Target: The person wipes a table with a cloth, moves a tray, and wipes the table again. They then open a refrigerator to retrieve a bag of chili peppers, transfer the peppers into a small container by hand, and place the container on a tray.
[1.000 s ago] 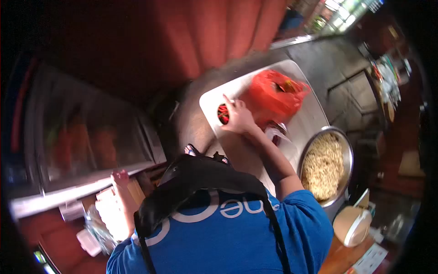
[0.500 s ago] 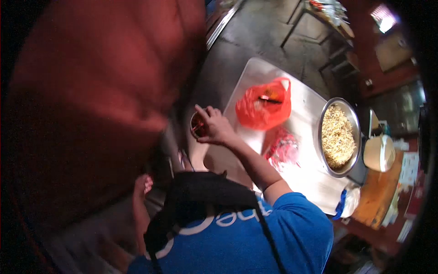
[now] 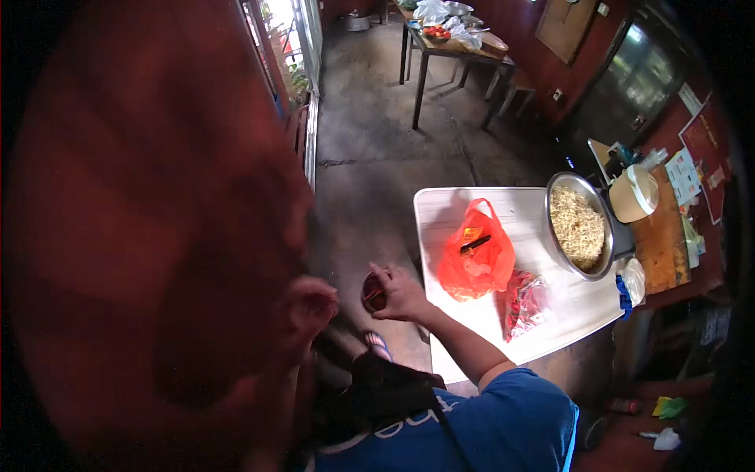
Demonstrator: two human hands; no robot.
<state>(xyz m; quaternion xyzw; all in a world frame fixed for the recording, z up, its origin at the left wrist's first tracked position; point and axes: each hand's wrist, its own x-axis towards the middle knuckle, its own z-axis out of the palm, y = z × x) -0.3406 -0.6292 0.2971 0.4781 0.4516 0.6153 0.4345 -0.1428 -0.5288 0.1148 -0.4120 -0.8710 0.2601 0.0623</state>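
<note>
My right hand (image 3: 403,294) is wrapped over a small round container (image 3: 374,293) with dark and red contents, just off the left edge of the white table (image 3: 472,352). To its left my left hand (image 3: 312,305) is raised and blurred, its fingers curled; what they hold, if anything, is not visible. On the table stands an open red plastic bag (image 3: 477,267) with a dark object inside. Beside it lies a clear bag of red items (image 3: 525,305). A metal bowl (image 3: 604,271) full of pale sprouts (image 3: 578,226) sits at the right.
A large blurred dark red shape (image 3: 149,197) covers the left side. Further back, a table (image 3: 464,53) holds bags and food. At the right are a beige lidded bucket (image 3: 631,195) and a wooden surface (image 3: 664,244). A sandalled foot (image 3: 377,344) shows on the floor.
The view has turned, showing more floor and the back table. My right hand still grips the round container, now farther below the red bag. My left hand has come up closer to my right.
</note>
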